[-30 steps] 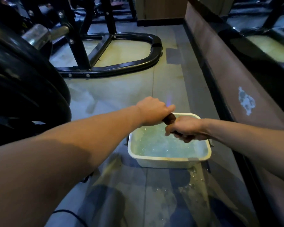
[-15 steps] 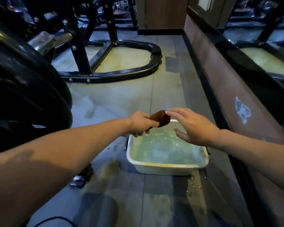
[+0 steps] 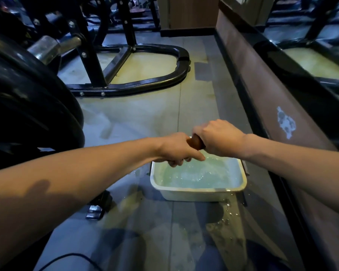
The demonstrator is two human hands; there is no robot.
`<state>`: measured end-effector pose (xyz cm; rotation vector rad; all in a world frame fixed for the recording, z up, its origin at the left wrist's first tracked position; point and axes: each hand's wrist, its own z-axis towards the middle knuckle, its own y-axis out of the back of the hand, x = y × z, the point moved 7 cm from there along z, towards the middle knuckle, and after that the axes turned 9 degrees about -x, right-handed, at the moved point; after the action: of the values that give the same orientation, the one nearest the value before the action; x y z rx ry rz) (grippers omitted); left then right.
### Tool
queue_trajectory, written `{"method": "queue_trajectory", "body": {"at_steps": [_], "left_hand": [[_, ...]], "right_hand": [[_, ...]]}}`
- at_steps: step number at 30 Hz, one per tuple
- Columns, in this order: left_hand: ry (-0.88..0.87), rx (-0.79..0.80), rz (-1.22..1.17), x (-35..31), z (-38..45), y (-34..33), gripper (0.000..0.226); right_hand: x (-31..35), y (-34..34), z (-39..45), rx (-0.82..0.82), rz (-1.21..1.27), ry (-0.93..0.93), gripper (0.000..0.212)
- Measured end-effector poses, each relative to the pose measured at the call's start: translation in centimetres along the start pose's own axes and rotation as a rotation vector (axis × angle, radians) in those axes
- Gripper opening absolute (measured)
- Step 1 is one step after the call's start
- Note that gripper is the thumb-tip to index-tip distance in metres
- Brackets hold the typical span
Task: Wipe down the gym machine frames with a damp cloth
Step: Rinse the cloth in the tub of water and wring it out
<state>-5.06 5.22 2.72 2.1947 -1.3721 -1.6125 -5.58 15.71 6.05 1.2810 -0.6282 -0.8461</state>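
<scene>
You had both hands on it! Your left hand point(image 3: 177, 148) and right hand point(image 3: 217, 137) met over the far rim of the white basin point(image 3: 198, 193), fingers point(image 3: 176, 163) of each curled tight around one brown cloth point(image 3: 196, 142). Only a short stub of it showed between your fists, so the roll's long axis ran left to right, from one grip straight into the other. Neither hand was nearer; each clamped an end, the left slightly lower and closer to you. That looked like a wringing hold, and the twist would have depended on that shared axis, with the drips falling into the water below.

Count them up: one cloth, one basin on the floor, two hands. The black machine frame point(image 3: 145, 83) sat well off, far and to the left, with a big dark weight plate point(image 3: 33, 98) looming at near left. Water spots point(image 3: 226, 216) dotted the floor beside the basin's near right corner.
</scene>
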Motion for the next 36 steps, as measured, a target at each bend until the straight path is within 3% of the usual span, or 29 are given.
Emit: {"method": "queue_trajectory", "body": {"at_steps": [1,3,6,11,17,21,25,30,36], "left_hand": [[-0.057,-0.1,0.135,-0.3,0.4,0.3,0.025],[-0.17,-0.267,0.382,-1.4,0.9,0.9,0.021],[-0.274,-0.381,0.603,-3.0,1.0,1.2,0.01],[-0.394,-0.399,0.85,-3.8,1.4,1.3,0.02],[-0.484,-0.368,0.94,-2.8,1.3,0.4,0.029],[-0.515,-0.383,1.017,-2.9,1.4,0.7,0.032],[-0.519,-0.377,0.987,-3.0,1.2,0.8,0.026],[-0.454,-0.346,0.754,-2.4,1.3,1.2,0.015],[-0.417,-0.332,0.564,-1.0,0.8,1.3,0.032]], "right_hand": [[-0.2,-0.1,-0.1,0.049,-0.024,-0.059,0.003],[-0.9,-0.1,0.1,0.093,-0.041,-0.17,0.014],[-1.8,-0.5,0.0,0.141,0.027,-0.321,0.018],[-2.1,-1.2,-0.7,0.206,0.209,-0.471,0.012],[-1.3,-2.5,-1.4,0.346,0.375,-0.475,0.007],[-1.3,-2.7,-1.5,0.341,0.423,-0.486,0.009],[-1.3,-2.6,-1.4,0.337,0.42,-0.479,0.01],[-1.3,-1.7,-0.7,0.362,0.358,-0.412,0.011],[0.0,0.1,0.3,0.334,0.132,-0.235,0.013]]}}
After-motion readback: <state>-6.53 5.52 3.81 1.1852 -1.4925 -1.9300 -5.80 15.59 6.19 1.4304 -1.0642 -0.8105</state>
